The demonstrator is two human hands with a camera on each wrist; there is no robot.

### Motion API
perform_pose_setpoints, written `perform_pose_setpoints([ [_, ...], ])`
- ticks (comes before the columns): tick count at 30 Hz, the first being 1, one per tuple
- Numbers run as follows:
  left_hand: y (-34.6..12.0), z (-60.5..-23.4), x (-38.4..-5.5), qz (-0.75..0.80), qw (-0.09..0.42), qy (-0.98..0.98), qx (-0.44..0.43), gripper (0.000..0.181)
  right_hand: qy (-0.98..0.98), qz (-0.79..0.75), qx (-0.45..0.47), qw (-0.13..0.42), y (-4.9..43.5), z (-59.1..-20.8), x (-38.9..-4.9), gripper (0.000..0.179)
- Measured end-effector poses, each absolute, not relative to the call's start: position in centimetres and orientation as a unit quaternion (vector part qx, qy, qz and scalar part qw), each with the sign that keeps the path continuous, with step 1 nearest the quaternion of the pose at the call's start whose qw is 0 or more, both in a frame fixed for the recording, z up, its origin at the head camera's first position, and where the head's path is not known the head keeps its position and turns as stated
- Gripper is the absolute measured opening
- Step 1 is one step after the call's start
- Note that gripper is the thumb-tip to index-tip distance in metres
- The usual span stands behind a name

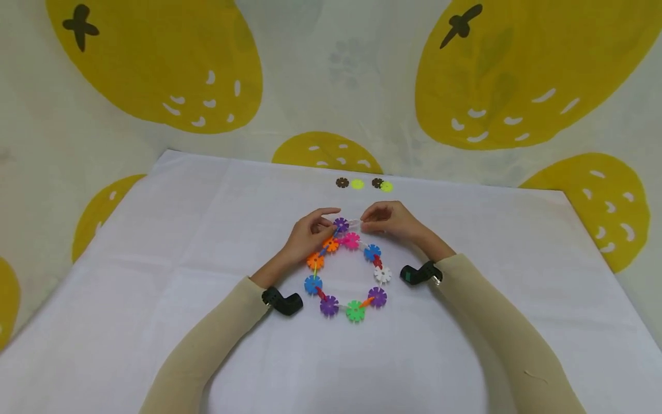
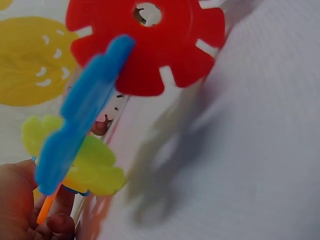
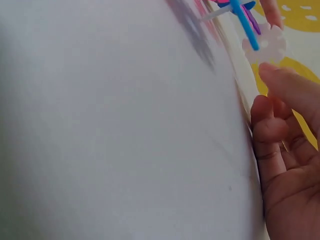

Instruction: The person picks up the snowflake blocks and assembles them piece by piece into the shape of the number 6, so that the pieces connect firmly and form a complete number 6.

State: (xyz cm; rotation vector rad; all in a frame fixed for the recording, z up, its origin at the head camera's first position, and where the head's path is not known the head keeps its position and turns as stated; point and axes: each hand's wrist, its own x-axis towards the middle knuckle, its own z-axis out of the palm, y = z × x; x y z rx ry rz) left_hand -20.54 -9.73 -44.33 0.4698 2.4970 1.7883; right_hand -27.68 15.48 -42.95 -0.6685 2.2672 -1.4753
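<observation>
A ring-shaped chain of colourful notched plastic snowflake discs (image 1: 355,311) lies on the white cloth. At its far side, my left hand (image 1: 310,233) pinches the chain near a purple disc (image 1: 341,225) and an orange disc (image 1: 331,245). A clear whitish disc (image 1: 354,223) sticks out to the right of the purple one. My right hand (image 1: 390,221) is beside it, fingers bent. In the right wrist view, the thumb tip is just below the whitish disc (image 3: 267,46), with a gap between thumb and index finger. A red disc (image 2: 150,50) and a blue disc (image 2: 82,120) loom close in the left wrist view.
Beyond the hands, near the cloth's far edge, lie loose discs: a brown disc (image 1: 342,183), a yellow disc (image 1: 357,184), and an overlapping brown and yellow pair (image 1: 386,186). A patterned curtain (image 1: 336,86) hangs behind the table.
</observation>
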Motion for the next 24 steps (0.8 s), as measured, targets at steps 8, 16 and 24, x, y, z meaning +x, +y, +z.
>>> perform_pose_setpoints([
  [8,-10.0,-44.5,-20.6,0.584,0.035,0.798,0.142,0.035,0.822,-0.516,-0.179,0.161,16.0,-42.9,-28.1,0.024],
  [16,-9.9,-44.3,-20.7,0.588,0.032,0.795,0.144,0.028,0.836,-0.516,-0.140,0.124,17.0,-42.8,-29.4,0.028],
  [24,-9.9,-44.0,-20.6,0.580,0.041,0.802,0.139,0.026,0.828,-0.553,-0.077,0.058,18.0,-43.3,-30.9,0.025],
])
